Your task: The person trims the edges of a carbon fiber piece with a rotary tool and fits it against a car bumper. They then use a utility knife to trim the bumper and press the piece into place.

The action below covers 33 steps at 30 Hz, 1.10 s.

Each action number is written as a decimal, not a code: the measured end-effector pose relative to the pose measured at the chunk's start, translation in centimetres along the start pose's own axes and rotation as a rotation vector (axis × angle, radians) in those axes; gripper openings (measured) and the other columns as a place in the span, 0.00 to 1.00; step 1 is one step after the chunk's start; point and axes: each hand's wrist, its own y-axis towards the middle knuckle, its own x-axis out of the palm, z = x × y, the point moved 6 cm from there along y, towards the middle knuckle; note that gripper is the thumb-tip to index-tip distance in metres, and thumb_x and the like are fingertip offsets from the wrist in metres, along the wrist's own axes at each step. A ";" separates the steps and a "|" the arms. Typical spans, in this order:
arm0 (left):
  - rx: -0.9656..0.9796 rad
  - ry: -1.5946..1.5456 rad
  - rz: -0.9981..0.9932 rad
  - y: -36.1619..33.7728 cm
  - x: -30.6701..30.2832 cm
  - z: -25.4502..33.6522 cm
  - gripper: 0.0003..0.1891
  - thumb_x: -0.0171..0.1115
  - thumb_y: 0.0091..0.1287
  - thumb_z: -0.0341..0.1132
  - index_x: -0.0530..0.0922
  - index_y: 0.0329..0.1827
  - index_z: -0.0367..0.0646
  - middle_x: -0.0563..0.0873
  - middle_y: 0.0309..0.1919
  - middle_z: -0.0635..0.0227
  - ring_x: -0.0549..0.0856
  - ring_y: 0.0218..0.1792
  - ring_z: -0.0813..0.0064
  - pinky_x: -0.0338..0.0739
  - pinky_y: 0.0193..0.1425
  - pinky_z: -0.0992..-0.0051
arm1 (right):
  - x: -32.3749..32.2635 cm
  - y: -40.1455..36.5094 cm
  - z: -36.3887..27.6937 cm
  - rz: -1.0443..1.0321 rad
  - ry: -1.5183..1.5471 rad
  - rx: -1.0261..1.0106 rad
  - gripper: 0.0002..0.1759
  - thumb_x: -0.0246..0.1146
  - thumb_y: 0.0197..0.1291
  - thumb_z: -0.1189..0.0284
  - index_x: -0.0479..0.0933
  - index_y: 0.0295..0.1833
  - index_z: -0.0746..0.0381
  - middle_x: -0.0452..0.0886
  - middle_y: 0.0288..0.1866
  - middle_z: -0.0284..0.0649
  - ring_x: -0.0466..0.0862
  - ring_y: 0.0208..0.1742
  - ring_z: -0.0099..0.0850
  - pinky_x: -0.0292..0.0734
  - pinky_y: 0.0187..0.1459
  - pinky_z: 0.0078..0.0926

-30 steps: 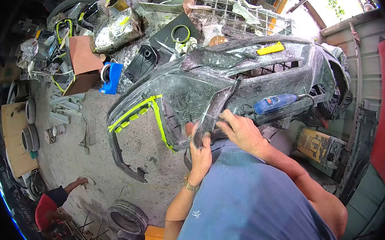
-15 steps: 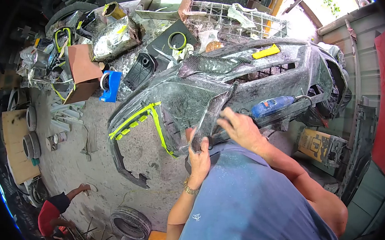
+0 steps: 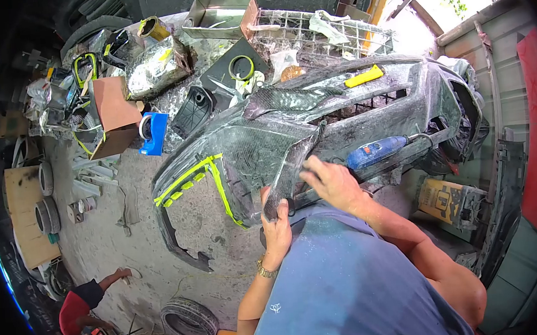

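A dusty, curved strip of dark woven carbon-fibre-like material point(image 3: 295, 169) lies slanted in front of me. My left hand point(image 3: 277, 234) is wrapped round its lower end, thumb on top. At the strip's right edge, my right hand point(image 3: 334, 185) has its fingers curled in a pinch; whatever they hold, if anything, is hidden. Behind and beneath is a large dusty car bumper point(image 3: 235, 129), with bright yellow-green tape point(image 3: 220, 183) along its left opening. A blue rotary tool point(image 3: 376, 152) rests on the bumper right of my right hand. Another woven piece point(image 3: 292, 100) lies on its top.
A yellow-handled tool point(image 3: 365, 76) lies atop the bumper. Behind it are a tape roll point(image 3: 241, 67), a blue tape dispenser point(image 3: 153, 134), a metal tray point(image 3: 221, 18) and a wire rack point(image 3: 321, 30). Tyres point(image 3: 190, 320) and another person point(image 3: 82, 308) are at lower left.
The view has shifted slightly. My right hand has moved a little left along the strip's edge, while my left hand keeps its grip. The person at lower left has shifted slightly.
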 end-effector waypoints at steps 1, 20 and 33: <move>-0.013 -0.045 -0.019 0.1 0.1 -0.2 0.20 0.53 0.74 0.31 0.68 0.66 0.32 0.76 0.59 0.60 0.73 0.60 0.70 0.64 0.68 0.71 | 0.2 -0.3 -0.5 -0.037 -0.022 -0.025 0.12 0.60 0.68 0.64 0.68 0.49 0.58 0.83 0.33 0.54 0.82 0.36 0.59 0.76 0.34 0.53; 0.030 0.077 -0.009 -0.1 -0.1 0.4 0.22 0.53 0.75 0.31 0.66 0.68 0.31 0.75 0.61 0.58 0.74 0.61 0.69 0.65 0.69 0.70 | 0.0 -0.6 -0.8 -0.060 -0.016 -0.034 0.12 0.58 0.69 0.63 0.66 0.47 0.58 0.82 0.33 0.54 0.82 0.36 0.58 0.76 0.34 0.55; 0.010 0.047 -0.027 0.0 0.1 0.3 0.22 0.53 0.75 0.31 0.66 0.68 0.31 0.76 0.60 0.57 0.73 0.61 0.68 0.64 0.69 0.69 | -0.2 -0.3 -0.4 -0.031 -0.037 -0.033 0.12 0.61 0.68 0.66 0.70 0.49 0.61 0.83 0.35 0.53 0.83 0.37 0.55 0.76 0.35 0.49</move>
